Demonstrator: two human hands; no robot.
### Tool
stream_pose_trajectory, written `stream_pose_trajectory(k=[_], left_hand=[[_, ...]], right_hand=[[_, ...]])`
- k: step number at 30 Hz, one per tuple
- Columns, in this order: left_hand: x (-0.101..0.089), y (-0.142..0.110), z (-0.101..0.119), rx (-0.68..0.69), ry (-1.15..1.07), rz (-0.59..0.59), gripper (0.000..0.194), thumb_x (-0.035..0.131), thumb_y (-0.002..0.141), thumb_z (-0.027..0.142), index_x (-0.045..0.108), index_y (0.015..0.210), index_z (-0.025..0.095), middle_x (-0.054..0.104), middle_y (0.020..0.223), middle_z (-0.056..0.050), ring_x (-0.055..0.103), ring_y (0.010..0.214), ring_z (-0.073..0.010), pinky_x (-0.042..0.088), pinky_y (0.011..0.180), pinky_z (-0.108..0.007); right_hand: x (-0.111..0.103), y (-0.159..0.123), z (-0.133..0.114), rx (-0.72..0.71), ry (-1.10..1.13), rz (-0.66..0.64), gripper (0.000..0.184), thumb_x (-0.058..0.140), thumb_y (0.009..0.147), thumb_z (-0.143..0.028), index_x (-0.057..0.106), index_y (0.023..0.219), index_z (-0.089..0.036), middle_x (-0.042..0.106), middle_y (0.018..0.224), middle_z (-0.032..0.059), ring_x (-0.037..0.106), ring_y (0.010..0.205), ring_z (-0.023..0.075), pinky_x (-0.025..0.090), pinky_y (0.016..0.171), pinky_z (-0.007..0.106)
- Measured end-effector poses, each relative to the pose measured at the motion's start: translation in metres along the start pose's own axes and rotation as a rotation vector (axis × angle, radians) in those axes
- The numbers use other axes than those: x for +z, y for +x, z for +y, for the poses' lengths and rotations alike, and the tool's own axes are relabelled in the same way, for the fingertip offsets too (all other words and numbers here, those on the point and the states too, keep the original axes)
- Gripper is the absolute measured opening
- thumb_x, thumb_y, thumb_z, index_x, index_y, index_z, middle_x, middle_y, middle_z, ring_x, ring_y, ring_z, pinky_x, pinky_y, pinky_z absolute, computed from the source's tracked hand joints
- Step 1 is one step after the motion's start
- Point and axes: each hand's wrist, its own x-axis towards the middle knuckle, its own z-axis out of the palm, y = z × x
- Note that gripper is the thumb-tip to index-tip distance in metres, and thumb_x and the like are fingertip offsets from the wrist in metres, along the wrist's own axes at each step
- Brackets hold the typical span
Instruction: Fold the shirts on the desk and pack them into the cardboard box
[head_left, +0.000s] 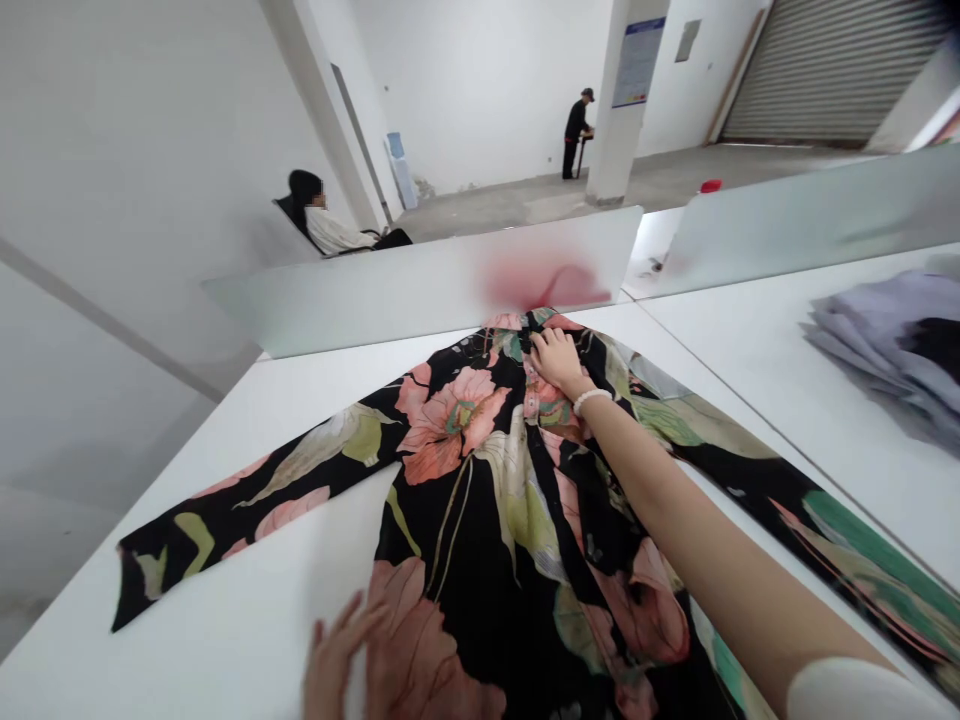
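Note:
A black garment with large pink, green and cream flowers [480, 480] lies spread flat on a white table [247, 590], both sleeves stretched out to the sides. My right hand [556, 360] reaches far forward and rests on the fabric near the collar, fingers curled down onto the cloth; a white bead bracelet circles the wrist. My left hand [339, 655] lies flat at the near left edge of the garment's body, fingers spread, half on the table and half on the fabric.
A frosted divider panel [375, 295] stands along the table's far edge. A pile of folded pale grey clothes [885, 345] lies on the neighbouring table at right. One person sits behind the divider at left; another stands far back beside a pillar.

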Motion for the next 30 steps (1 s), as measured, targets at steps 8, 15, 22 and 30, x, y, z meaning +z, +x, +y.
stream_pose_trajectory(k=[8, 15, 22, 30], left_hand=[[0.030, -0.018, 0.125, 0.667, -0.136, -0.403, 0.058, 0.055, 0.084, 0.037, 0.042, 0.135, 0.014, 0.053, 0.136, -0.007, 0.047, 0.126, -0.0273, 0.040, 0.103, -0.051], [0.031, -0.029, 0.121, 0.651, -0.048, -0.562, 0.056, 0.052, 0.083, 0.017, 0.042, 0.138, 0.022, 0.042, 0.145, -0.004, 0.037, 0.133, -0.0269, 0.039, 0.105, -0.051], [0.018, -0.027, 0.116, 0.586, -0.159, -0.517, 0.036, 0.051, 0.087, 0.024, 0.058, 0.121, 0.021, 0.061, 0.126, -0.007, 0.050, 0.122, -0.0261, 0.040, 0.102, -0.051], [0.013, -0.017, 0.137, 0.502, -0.164, -0.499, 0.030, 0.047, 0.090, 0.023, 0.059, 0.117, 0.017, 0.065, 0.105, -0.008, 0.057, 0.099, -0.0234, 0.047, 0.088, -0.043]], right_hand=[[-0.070, -0.077, 0.001, -0.020, 0.070, -0.210, 0.024, 0.048, 0.087, -0.020, 0.064, 0.105, -0.014, 0.067, 0.102, 0.0080, 0.059, 0.085, 0.0166, 0.042, 0.077, 0.024], [-0.124, -0.274, -0.009, -0.003, 0.261, -0.146, 0.028, 0.046, 0.093, -0.032, 0.060, 0.110, -0.014, 0.065, 0.095, 0.0100, 0.060, 0.085, 0.0195, 0.046, 0.077, 0.031], [-0.116, -0.367, -0.032, 0.022, 0.399, -0.007, 0.056, 0.053, 0.090, -0.034, 0.036, 0.141, -0.020, 0.052, 0.128, 0.0133, 0.050, 0.115, 0.0248, 0.043, 0.095, 0.042], [-0.108, -0.350, -0.041, 0.235, 0.581, 0.173, 0.026, 0.045, 0.090, -0.028, 0.069, 0.092, -0.018, 0.066, 0.088, 0.0076, 0.059, 0.086, 0.0226, 0.046, 0.079, 0.036]])
